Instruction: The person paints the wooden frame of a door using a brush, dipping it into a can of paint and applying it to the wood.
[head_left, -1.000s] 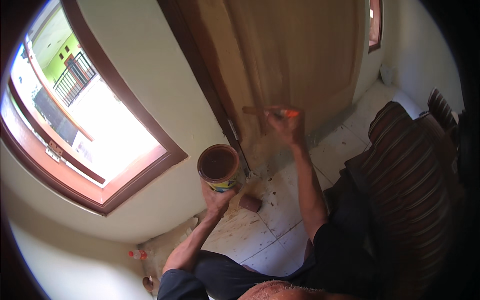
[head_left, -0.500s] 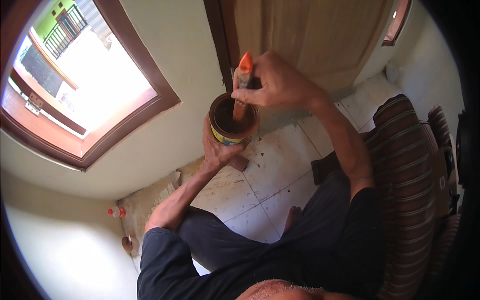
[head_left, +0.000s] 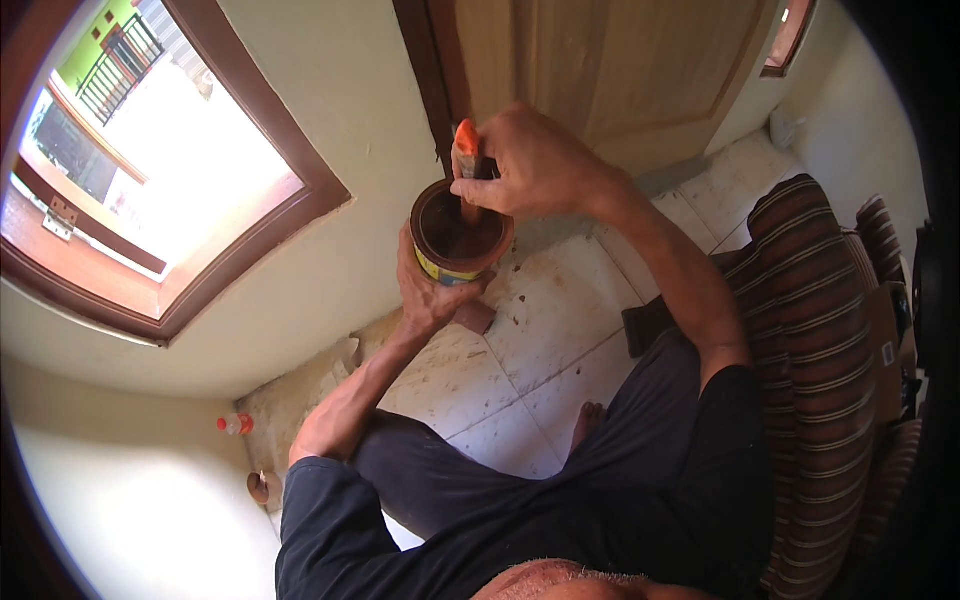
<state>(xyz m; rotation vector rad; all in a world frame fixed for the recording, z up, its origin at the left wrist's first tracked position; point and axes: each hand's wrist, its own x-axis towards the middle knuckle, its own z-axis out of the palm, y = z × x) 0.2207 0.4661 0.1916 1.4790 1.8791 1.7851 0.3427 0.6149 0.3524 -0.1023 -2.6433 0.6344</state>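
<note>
My left hand (head_left: pixel 432 292) is wrapped round the lower side of an open paint can (head_left: pixel 440 268), holding it up off the floor. The can has a yellow and blue label and a brown-stained rim, with dark brown inside. Above it, my right hand (head_left: pixel 515 165) grips a paintbrush (head_left: pixel 468 160) with an orange handle end pointing up. The brush's lower end is down at the can's mouth, by the far inner rim; its bristles are mostly hidden by my fingers and the rim.
A wooden door (head_left: pixel 600 70) stands ahead, with a brown-framed window (head_left: pixel 325 195) at the left. A striped sofa (head_left: pixel 815 330) is close on my right. On the tiled floor (head_left: pixel 550 290) lie a brown block (head_left: pixel 475 317) and a red-capped bottle (head_left: pixel 236 424).
My right hand and the brush have shifted left and slightly down, toward the can's far rim. The can has moved a little left and remains in my left hand.
</note>
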